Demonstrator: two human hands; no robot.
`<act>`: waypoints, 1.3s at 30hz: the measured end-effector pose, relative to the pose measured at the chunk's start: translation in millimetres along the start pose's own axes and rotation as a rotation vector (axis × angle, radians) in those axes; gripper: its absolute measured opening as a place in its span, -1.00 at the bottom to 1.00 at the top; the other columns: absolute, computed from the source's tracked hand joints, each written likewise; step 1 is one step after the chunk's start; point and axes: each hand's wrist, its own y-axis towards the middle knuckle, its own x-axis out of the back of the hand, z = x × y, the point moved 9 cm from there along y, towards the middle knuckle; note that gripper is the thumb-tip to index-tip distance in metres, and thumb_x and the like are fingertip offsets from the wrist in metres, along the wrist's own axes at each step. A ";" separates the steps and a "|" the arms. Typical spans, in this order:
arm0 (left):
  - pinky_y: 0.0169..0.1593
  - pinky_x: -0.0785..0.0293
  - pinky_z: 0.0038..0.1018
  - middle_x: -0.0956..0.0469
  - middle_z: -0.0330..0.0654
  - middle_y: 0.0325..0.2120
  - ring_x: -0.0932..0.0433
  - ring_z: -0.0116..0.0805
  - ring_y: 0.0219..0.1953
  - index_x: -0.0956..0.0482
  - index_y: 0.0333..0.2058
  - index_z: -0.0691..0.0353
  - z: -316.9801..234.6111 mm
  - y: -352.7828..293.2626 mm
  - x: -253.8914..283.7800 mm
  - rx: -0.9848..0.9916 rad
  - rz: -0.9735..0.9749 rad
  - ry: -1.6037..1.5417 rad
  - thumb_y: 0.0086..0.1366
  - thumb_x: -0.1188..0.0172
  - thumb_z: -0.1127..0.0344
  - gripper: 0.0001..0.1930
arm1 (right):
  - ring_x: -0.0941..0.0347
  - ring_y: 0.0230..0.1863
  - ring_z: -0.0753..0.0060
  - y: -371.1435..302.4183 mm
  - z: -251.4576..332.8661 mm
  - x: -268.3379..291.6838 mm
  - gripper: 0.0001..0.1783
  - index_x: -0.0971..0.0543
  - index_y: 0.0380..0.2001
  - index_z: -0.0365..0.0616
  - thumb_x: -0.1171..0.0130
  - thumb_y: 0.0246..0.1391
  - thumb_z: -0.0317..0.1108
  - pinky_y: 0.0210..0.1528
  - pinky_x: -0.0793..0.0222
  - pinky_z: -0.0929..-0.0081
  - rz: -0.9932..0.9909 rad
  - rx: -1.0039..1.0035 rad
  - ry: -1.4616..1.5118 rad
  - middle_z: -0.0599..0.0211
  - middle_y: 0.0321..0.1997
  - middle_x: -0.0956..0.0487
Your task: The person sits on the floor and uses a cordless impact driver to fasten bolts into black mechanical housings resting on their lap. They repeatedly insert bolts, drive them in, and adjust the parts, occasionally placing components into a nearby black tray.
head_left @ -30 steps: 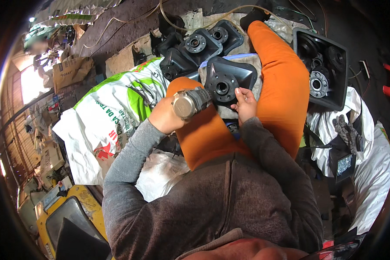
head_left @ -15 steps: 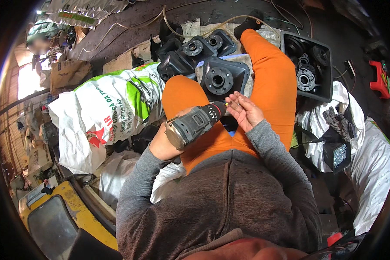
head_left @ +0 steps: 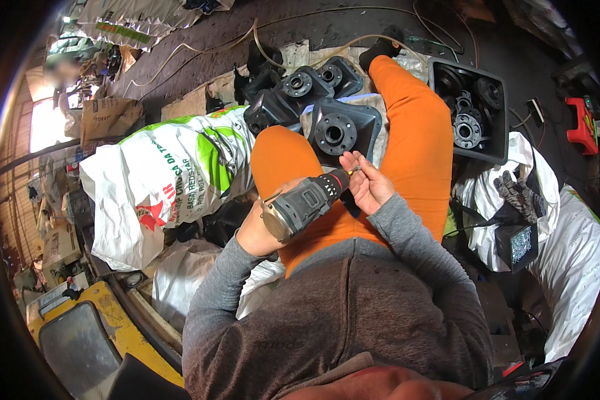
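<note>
My left hand (head_left: 255,233) is wrapped round a grey and black cordless drill (head_left: 305,203), its red-ringed chuck aimed right and away from me. Fingers of my right hand (head_left: 372,191) are pinched at the drill's tip, where a small yellowish and metallic piece (head_left: 355,170) shows; whether it is a screw or the bit is too small to tell. Just beyond, between my orange-trousered legs, lies a black square-based housing (head_left: 363,123) with a round, bolt-holed flange facing up.
Several similar black flanged parts (head_left: 299,85) lie beyond my left knee. At the right stands a black crate (head_left: 503,133) of round parts. Near it are a grey glove (head_left: 521,195) on a white sack and a small black box (head_left: 515,247) of shiny pieces. A white-green sack (head_left: 173,177) fills the left.
My right thumb and fingers have closed in on the drill's tip. The drill has shifted slightly right and toward me in the picture, and the view has moved a little.
</note>
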 end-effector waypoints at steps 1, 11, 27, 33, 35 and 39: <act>0.11 -0.43 -0.35 -0.53 -0.05 -0.01 -0.53 -0.15 0.04 -0.42 0.09 0.28 -3.4 -0.4 0.5 -0.035 -0.002 0.042 0.07 -0.32 0.42 -0.44 | -0.41 0.20 0.25 -0.2 -0.1 -0.4 -0.76 -0.39 0.00 -0.16 0.06 0.33 -0.32 0.12 -0.49 0.33 -0.019 0.005 -0.014 0.16 0.14 -0.47; 0.01 -0.52 -0.36 -0.52 -0.02 0.01 -0.59 -0.10 -0.05 -0.38 0.13 0.24 3.9 1.9 1.8 -0.100 0.032 0.254 0.02 -0.35 0.37 -0.36 | -0.48 0.10 0.37 5.7 -5.1 1.5 -0.72 -0.43 0.02 -0.17 0.01 0.31 -0.31 0.07 -0.50 0.38 -0.046 -0.011 -0.067 0.22 0.04 -0.54; -0.06 -0.57 -0.36 -0.56 -0.07 -0.03 -0.63 -0.10 -0.12 -0.37 0.17 0.11 19.1 4.2 1.0 0.104 0.087 0.198 0.01 -0.36 0.34 -0.31 | -0.45 0.12 0.48 27.7 -22.6 4.8 -0.65 -0.39 0.10 -0.19 0.03 0.33 -0.26 0.04 -0.46 0.51 -0.098 -0.079 -0.086 0.29 0.11 -0.51; 0.00 -0.52 -0.40 -0.53 -0.03 0.01 -0.60 -0.13 -0.06 -0.38 0.15 0.21 18.6 17.5 0.5 0.004 0.022 0.250 0.08 -0.30 0.39 -0.40 | -0.47 0.10 0.46 41.9 -25.1 5.7 -0.59 -0.36 0.14 -0.19 0.01 0.32 -0.22 0.00 -0.49 0.51 0.001 -0.097 -0.031 0.30 0.15 -0.48; 0.02 -0.51 -0.40 -0.53 -0.03 0.01 -0.60 -0.13 -0.05 -0.40 0.13 0.24 18.0 23.4 3.6 -0.015 0.026 0.239 0.08 -0.27 0.42 -0.43 | -0.47 0.09 0.44 38.5 -23.6 17.2 -0.54 -0.35 0.14 -0.20 -0.04 0.30 -0.17 -0.04 -0.50 0.49 -0.054 -0.120 -0.122 0.28 0.15 -0.48; 0.07 -0.45 -0.35 -0.54 0.03 -0.04 -0.55 -0.05 -0.01 -0.44 0.06 0.32 23.2 36.6 15.6 0.091 0.071 0.147 0.04 -0.26 0.45 -0.47 | -0.43 0.07 0.42 29.7 1.4 57.4 -0.48 -0.36 0.13 -0.16 -0.09 0.25 -0.05 -0.07 -0.43 0.46 -0.393 0.054 -0.497 0.24 0.10 -0.49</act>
